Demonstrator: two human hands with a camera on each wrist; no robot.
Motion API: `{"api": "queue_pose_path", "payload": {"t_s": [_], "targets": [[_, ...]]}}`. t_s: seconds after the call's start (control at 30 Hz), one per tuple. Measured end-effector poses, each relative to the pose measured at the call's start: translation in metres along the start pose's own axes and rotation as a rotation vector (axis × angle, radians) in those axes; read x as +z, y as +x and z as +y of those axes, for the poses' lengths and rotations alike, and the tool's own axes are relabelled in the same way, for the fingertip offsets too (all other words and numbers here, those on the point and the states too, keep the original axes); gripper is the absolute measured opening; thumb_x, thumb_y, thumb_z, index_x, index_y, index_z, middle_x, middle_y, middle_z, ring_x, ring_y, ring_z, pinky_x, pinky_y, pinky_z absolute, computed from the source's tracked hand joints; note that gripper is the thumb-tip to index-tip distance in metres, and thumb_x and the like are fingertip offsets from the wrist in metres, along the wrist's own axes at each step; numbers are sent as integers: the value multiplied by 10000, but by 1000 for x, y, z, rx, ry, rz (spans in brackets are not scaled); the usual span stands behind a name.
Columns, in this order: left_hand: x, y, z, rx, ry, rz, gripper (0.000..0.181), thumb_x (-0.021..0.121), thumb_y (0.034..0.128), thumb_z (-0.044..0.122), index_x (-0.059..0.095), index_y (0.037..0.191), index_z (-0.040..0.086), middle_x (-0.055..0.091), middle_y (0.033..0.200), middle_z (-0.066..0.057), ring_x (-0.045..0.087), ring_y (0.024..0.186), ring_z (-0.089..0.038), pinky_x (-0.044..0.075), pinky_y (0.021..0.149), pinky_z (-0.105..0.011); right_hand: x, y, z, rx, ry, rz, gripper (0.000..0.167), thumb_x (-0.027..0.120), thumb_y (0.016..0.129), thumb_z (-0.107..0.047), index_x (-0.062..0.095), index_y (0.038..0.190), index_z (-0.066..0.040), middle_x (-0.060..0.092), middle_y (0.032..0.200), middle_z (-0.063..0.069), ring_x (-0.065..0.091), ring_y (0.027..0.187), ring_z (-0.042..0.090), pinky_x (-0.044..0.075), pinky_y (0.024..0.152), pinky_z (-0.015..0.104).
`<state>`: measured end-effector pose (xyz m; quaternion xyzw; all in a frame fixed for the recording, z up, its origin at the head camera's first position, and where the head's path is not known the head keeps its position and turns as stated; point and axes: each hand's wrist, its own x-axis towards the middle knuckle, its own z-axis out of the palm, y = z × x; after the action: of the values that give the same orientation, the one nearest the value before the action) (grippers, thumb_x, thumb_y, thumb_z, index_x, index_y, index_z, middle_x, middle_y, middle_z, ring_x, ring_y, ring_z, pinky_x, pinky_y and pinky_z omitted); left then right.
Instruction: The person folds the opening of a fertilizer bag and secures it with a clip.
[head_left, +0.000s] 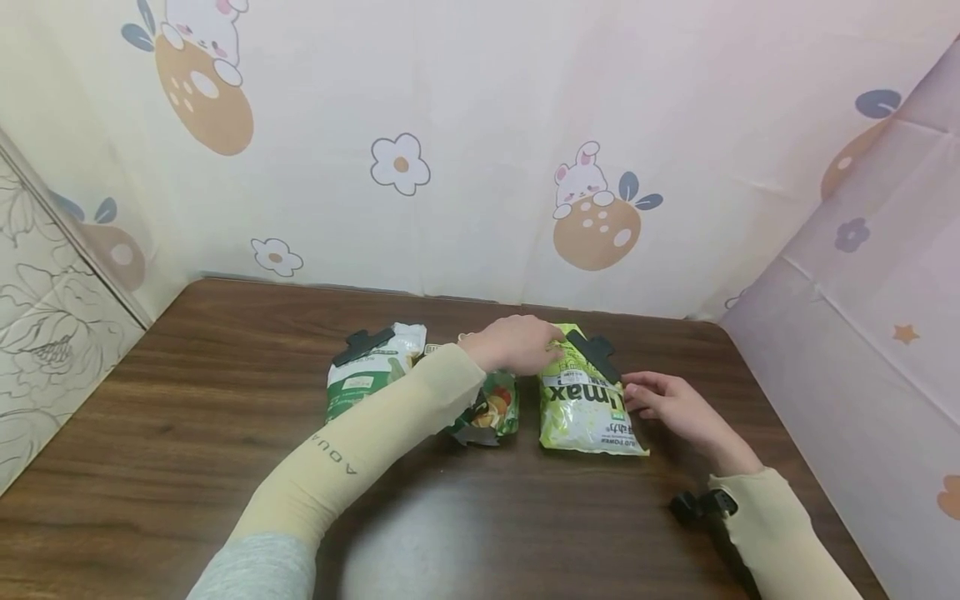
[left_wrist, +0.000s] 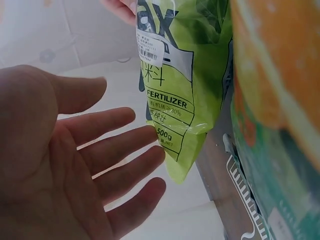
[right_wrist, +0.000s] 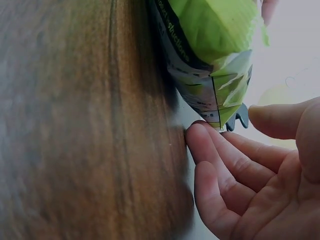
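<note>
A lime-green fertilizer bag (head_left: pixel 588 421) lies on the table with a black clip (head_left: pixel 596 354) across its top right corner. My left hand (head_left: pixel 517 343) is at the bag's top left corner; in the left wrist view its fingers (left_wrist: pixel 120 142) are spread and nearly straight, the tips at the bag's edge. At the bag's right side is my right hand (head_left: pixel 675 408). Its fingers (right_wrist: pixel 240 165) bend loosely in the right wrist view, fingertips against the bag's corner by the clip, with the thumb held apart from them.
Left of the fertilizer bag lies a green packet with fruit pictures (head_left: pixel 498 404), partly behind my left arm. Further left is a white-and-green bag (head_left: pixel 367 379) with another black clip (head_left: pixel 363 345). A patterned cloth (head_left: pixel 480 208) stands behind the brown table (head_left: pixel 525 517).
</note>
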<state>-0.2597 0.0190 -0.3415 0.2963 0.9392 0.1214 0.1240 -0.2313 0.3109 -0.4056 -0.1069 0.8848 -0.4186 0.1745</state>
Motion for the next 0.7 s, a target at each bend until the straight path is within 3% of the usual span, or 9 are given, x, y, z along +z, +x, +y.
{"api": "queue_pose_path", "payload": {"t_s": [0.2,0.4,0.7], "targets": [[3,2,1,-19,19,-106,540,457,1043,451,422,1525,210,426,1539,35,380,1413,-175,349,1107,-406,0,-2,-1,-53,19,-1,473,552,1037,-183,441,1461,-7,644,1184,204,658,1012,265,548,810,335],[5,5,3,0,1,-178,603,478,1040,425,331,1565,167,356,1581,10,305,1452,-166,295,1140,-358,0,-3,-3,-60,-28,-13,447,565,1033,-247,526,1408,-6,580,1324,235,635,1048,286,546,816,328],[7,6,7,55,63,-250,533,475,1051,400,434,1514,140,347,1584,-38,284,1462,-183,272,1150,-323,0,-2,-3,-35,-35,-26,486,578,1025,-289,512,1419,-12,567,1342,233,621,1043,276,540,828,333]]}}
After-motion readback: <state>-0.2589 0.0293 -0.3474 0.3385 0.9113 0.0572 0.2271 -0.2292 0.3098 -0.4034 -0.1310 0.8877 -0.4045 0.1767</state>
